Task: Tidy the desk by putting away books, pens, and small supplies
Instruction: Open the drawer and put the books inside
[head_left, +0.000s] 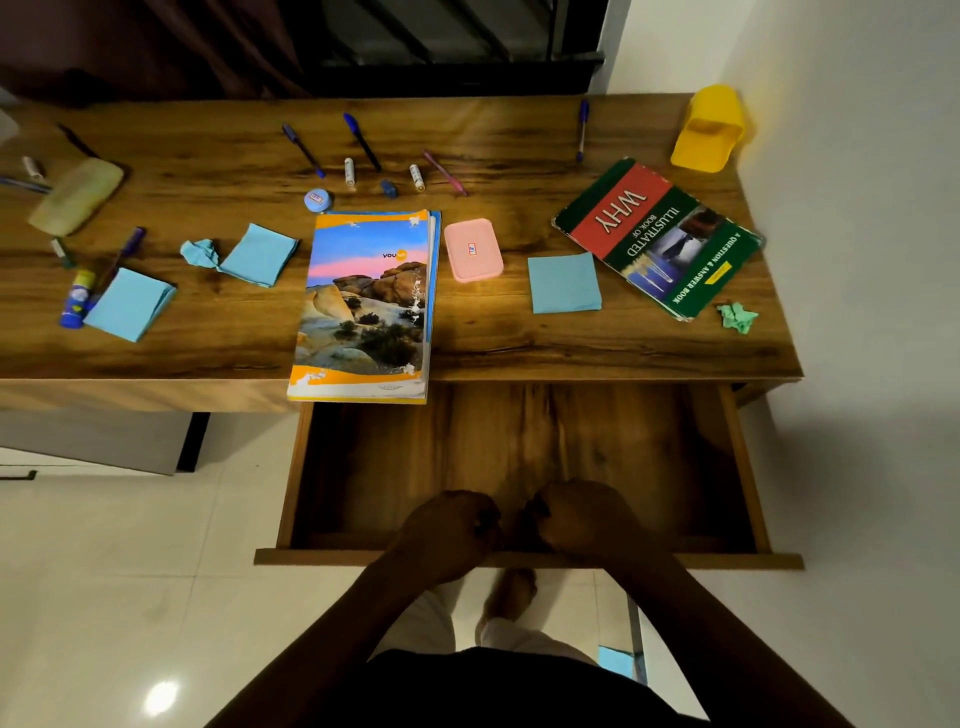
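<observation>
Notebook (363, 306): centre of bench (519, 343), near end overhanging open drawer (519, 441); likely light, floppy, best pinched at that overhang. Green book (657, 236), far right: judged stiffer, heavier. Left hand (447, 530), right hand (587, 519): each grip curled at drawer front; whether clasping it, cannot tell.

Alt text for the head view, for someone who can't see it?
The left hand and right hand, both curled, are at the front of an open drawer. The desk behind holds a notebook, a book, pens, blue papers and a pink box.
</observation>
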